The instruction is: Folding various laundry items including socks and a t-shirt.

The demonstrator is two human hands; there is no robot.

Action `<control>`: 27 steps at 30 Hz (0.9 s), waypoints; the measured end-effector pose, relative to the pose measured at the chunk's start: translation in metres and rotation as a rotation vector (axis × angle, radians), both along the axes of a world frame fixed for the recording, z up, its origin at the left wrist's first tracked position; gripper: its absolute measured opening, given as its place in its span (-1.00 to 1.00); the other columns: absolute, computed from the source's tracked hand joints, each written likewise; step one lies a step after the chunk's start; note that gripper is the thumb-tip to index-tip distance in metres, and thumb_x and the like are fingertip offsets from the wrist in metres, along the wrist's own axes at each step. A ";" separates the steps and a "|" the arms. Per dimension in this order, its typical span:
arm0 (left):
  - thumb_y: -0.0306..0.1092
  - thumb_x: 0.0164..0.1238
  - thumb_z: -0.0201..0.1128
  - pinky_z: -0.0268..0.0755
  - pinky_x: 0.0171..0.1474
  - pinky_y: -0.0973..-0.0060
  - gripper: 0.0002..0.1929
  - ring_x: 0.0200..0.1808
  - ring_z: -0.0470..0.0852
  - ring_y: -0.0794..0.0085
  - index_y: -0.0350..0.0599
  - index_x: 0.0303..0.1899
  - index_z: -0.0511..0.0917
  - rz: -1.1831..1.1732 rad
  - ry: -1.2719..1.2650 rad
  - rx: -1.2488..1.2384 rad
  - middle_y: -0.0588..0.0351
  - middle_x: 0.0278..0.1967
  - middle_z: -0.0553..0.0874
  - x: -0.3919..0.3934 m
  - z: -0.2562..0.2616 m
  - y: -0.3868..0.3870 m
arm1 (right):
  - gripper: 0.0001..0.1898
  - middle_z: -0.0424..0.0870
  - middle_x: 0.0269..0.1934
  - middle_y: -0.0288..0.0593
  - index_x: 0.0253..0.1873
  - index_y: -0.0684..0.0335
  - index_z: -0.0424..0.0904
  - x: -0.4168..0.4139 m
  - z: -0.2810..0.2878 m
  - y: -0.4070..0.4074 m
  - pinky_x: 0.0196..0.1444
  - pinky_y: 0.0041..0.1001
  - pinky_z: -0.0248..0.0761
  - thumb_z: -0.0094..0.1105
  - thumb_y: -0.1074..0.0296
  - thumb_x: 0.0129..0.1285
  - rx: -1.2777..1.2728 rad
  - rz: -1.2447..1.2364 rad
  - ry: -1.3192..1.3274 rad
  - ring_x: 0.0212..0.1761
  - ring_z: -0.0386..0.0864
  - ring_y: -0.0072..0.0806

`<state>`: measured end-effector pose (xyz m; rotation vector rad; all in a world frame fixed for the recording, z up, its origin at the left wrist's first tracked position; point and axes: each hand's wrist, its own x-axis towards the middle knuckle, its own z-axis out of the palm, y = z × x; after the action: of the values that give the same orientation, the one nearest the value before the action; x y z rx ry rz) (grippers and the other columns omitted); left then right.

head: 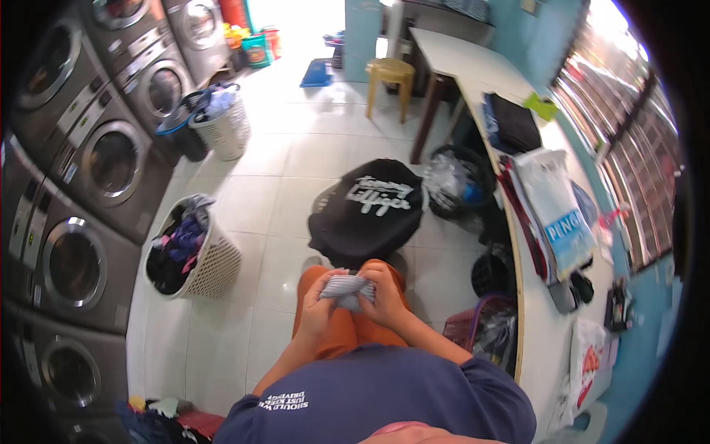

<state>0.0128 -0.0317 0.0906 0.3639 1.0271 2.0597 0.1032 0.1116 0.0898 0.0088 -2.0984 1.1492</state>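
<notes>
Both of my hands grip a small grey ribbed cloth (pixel 347 286), possibly a sock, above my lap. My left hand (pixel 321 294) pinches its left end, and my right hand (pixel 380 288) has hold of the right end. Part of the cloth hangs down between the hands. Beyond my knees, a black garment (pixel 366 211) with white lettering is spread over a light-coloured container, whose rim shows only at the edges. What lies under the garment is hidden.
Laundry fills a white basket (pixel 216 266) at left, near stacked washing machines (pixel 113 161). Another laundry basket (pixel 224 130) stands farther off. Along the right runs a long table (pixel 535 327) bearing folded clothes (pixel 513 125) and a plastic package (pixel 554 211). A yellow stool (pixel 390 71) stands ahead.
</notes>
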 end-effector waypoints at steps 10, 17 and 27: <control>-0.36 0.11 0.40 0.09 0.45 0.19 -0.34 0.45 0.21 0.17 -0.30 0.25 0.31 -0.164 0.360 0.036 -0.02 0.39 0.26 -0.010 0.012 0.000 | -0.63 0.50 -0.05 -0.20 0.19 0.17 0.31 0.014 -0.020 -0.033 -0.03 -0.54 0.40 0.05 0.39 0.30 -1.548 0.502 -0.329 0.00 0.48 -0.58; -0.70 0.36 -0.01 0.36 0.35 -0.01 -0.69 0.39 0.32 0.05 -0.14 0.07 0.39 0.063 0.195 0.134 0.00 0.32 0.35 -0.010 -0.020 0.013 | -0.66 0.41 -0.14 -0.32 0.01 0.20 0.30 0.010 -0.010 -0.031 -0.17 -0.63 0.36 0.13 0.49 0.14 -1.102 0.160 -0.202 -0.16 0.39 -0.70; -0.76 0.15 0.01 0.40 0.26 0.26 -0.77 0.12 0.52 0.24 -0.12 -0.48 0.34 0.393 0.669 -0.080 0.12 -0.22 0.48 -0.015 -0.054 0.079 | -0.66 0.46 -0.34 -0.05 -0.26 0.25 0.39 0.047 0.000 0.001 -0.19 -0.27 0.38 0.39 0.47 -0.11 -0.006 -0.065 -0.029 -0.23 0.46 -0.12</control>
<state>-0.0018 0.0470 0.0363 0.9096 1.6793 2.2821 0.1504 0.1127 0.0899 -0.0784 -2.1049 1.1224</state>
